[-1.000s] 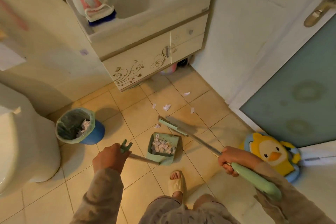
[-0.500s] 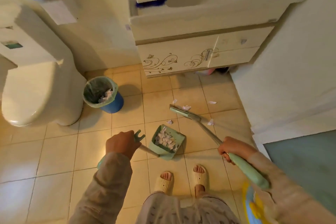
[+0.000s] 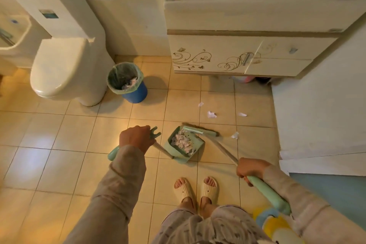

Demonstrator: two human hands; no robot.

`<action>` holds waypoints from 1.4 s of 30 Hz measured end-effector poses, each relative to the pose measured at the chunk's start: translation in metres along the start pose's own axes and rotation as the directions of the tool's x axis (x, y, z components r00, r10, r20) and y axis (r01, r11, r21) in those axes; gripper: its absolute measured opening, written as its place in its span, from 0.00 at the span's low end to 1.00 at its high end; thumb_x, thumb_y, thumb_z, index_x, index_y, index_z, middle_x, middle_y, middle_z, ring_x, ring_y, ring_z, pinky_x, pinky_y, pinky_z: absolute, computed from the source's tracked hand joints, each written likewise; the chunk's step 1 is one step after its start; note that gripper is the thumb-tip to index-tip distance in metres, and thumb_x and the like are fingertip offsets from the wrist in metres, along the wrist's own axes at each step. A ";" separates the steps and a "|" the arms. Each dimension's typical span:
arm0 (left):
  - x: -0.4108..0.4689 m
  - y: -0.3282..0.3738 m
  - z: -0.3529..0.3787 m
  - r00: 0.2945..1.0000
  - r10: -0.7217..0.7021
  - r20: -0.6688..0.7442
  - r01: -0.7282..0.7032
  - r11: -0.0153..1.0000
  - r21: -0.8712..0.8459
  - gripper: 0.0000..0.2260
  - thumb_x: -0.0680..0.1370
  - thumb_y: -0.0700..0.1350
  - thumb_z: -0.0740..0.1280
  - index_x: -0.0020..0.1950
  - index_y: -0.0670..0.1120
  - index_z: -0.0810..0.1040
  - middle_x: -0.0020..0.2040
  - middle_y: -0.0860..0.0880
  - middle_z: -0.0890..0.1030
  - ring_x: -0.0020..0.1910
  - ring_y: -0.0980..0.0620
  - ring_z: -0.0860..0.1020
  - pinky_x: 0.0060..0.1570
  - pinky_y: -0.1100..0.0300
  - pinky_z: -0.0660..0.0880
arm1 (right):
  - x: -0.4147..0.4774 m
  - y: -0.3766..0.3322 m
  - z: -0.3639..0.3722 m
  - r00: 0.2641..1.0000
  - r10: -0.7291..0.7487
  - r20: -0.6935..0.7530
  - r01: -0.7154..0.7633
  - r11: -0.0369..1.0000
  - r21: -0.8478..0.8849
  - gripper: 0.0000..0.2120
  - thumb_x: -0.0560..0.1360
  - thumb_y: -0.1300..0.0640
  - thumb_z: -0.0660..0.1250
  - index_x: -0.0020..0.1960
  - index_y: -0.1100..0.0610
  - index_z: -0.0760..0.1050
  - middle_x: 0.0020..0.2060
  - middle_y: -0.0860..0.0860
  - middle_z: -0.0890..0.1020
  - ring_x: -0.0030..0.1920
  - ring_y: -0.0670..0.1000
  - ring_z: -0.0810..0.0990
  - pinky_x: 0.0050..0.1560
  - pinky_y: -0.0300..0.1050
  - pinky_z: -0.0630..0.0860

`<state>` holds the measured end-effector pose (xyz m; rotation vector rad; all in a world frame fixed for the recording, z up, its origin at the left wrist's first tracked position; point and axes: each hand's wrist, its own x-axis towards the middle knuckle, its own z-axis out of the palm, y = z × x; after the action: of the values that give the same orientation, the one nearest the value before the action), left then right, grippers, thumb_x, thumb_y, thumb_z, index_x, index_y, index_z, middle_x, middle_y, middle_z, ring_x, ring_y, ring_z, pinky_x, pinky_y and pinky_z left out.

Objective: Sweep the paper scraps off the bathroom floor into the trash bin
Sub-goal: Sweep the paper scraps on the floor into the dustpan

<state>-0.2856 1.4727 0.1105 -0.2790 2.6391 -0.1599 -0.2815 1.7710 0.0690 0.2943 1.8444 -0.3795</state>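
Looking down at tiled floor point(image 3: 59, 134): left hand point(image 3: 136, 137) clenched on dustpan point(image 3: 185, 144) handle, right hand point(image 3: 250, 168) clenched on broom point(image 3: 200, 131) handle. Broom head touches the scrap-filled dustpan's far edge. 4 paper scraps point(image 3: 211, 114) lie beyond. Farther left, beside the toilet point(image 3: 65, 69), stands the trash bin point(image 3: 127, 82).

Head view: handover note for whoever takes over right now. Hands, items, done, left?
Left hand: closed on the mint-green dustpan handle.
Right hand: closed on the mint-green broom handle.
Mint-green plastic dustpan sits on the tan tile floor, loaded with a pile of paper scraps; broom head rests at its far lip.
Done: most scraps collected; blue lined trash bin by the white toilet already holds some.
Left: four loose white paper scraps beyond the broom, then empty the pan into the bin.
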 end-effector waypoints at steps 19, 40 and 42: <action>0.002 0.006 -0.005 0.999 -0.035 0.024 0.037 0.995 -0.088 0.15 0.76 0.57 0.63 0.55 0.49 0.78 0.49 0.49 0.82 0.48 0.49 0.81 0.44 0.59 0.74 | -0.036 0.010 -0.069 0.996 -0.006 -0.084 0.032 0.948 0.317 0.12 0.73 0.67 0.58 0.31 0.60 0.66 0.11 0.49 0.68 0.12 0.44 0.66 0.18 0.29 0.63; 0.016 0.018 -0.012 1.000 0.003 0.015 -0.002 0.997 -0.071 0.14 0.77 0.54 0.64 0.56 0.46 0.78 0.49 0.48 0.83 0.48 0.47 0.81 0.46 0.58 0.75 | -0.011 -0.020 -0.049 0.994 -0.086 -0.073 0.113 0.746 0.657 0.05 0.66 0.64 0.65 0.32 0.60 0.72 0.19 0.52 0.74 0.17 0.46 0.72 0.19 0.33 0.67; 0.017 0.017 -0.012 1.000 0.011 0.002 -0.011 0.998 -0.063 0.14 0.77 0.54 0.64 0.56 0.46 0.78 0.50 0.48 0.83 0.49 0.48 0.81 0.46 0.58 0.75 | -0.023 -0.015 -0.053 0.995 -0.093 -0.034 0.095 0.804 0.587 0.09 0.67 0.65 0.64 0.29 0.60 0.71 0.18 0.52 0.73 0.17 0.47 0.71 0.18 0.33 0.65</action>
<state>-0.3085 1.4858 0.1104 -0.2861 2.6457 -0.0722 -0.3268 1.7789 0.1078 0.6281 1.7066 -1.0312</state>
